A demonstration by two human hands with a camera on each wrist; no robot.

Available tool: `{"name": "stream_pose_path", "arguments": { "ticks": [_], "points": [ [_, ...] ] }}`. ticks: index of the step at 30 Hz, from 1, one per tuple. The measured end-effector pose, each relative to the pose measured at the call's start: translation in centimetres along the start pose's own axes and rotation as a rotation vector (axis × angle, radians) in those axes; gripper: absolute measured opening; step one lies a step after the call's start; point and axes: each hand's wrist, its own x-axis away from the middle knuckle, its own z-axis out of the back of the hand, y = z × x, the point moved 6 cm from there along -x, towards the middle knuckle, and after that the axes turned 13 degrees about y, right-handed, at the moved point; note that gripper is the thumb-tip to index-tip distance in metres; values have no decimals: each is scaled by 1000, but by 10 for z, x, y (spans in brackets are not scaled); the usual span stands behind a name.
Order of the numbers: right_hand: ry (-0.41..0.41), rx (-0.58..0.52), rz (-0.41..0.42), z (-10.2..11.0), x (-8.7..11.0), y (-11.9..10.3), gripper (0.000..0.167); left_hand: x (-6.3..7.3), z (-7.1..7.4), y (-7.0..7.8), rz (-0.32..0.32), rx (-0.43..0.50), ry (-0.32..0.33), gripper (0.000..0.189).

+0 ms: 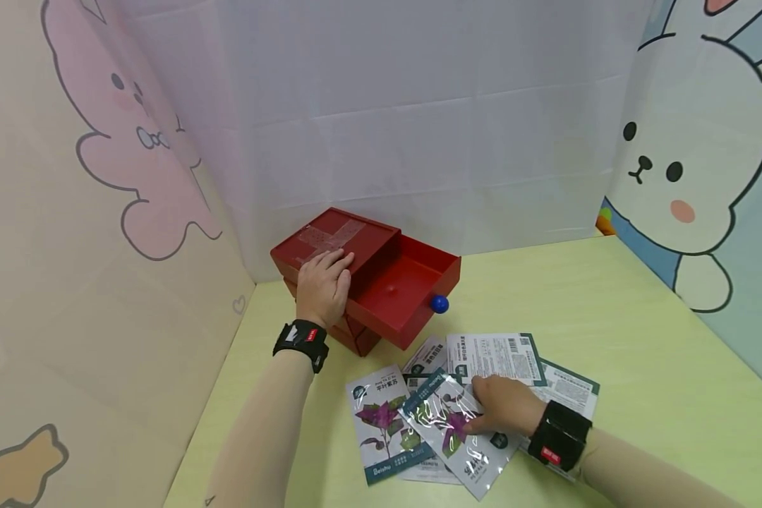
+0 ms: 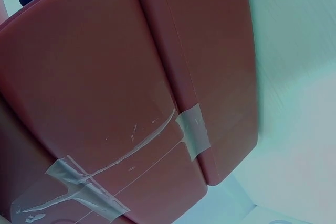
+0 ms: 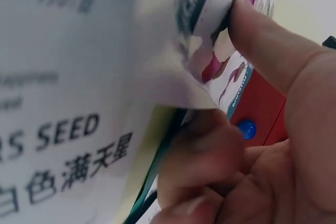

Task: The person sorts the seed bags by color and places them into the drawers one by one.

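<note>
My left hand (image 1: 322, 286) rests on the top of a red drawer box (image 1: 368, 236), fingers lying over its front edge. The box's top drawer (image 1: 390, 300) is pulled out, its inside bare, with a blue knob (image 1: 440, 304) on the front. To the right and nearer, my right hand (image 1: 506, 406) pinches a seed packet (image 1: 434, 420) with a purple flower picture, thumb on its face and fingers curled behind. This packet lies tilted over several others. In the right wrist view the thumb (image 3: 278, 43) presses on the creased packet.
Another flower-pictured seed packet (image 1: 381, 416) lies left of the held one. Packets with printed text, such as one white packet (image 1: 492, 356), spread behind and beneath. Clear tape (image 2: 194, 132) crosses the box's side. Cloth walls (image 1: 419, 127) stand behind and beside the yellow table (image 1: 648, 339).
</note>
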Motion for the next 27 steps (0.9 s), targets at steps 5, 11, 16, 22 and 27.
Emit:
{"name": "stream_pose_path", "arguments": {
  "ticks": [5, 11, 16, 22, 27],
  "points": [
    [-6, -93, 12, 0, -2, -5, 57, 0, 1, 1, 3, -4, -1, 43],
    [-27, -109, -8, -1, -3, -5, 52, 1, -1, -1, 11, -9, 1, 42],
    [-52, -106, -20, -4, -4, -1, 45, 2, 0, -1, 11, -6, 16, 42],
    [-53, -119, -4, -7, -2, 3, 43, 4, -2, -2, 9, -4, 23, 42],
    [-63, -119, 12, -7, -3, 7, 44, 2, -3, -2, 2, 3, 32, 42]
  ]
}}
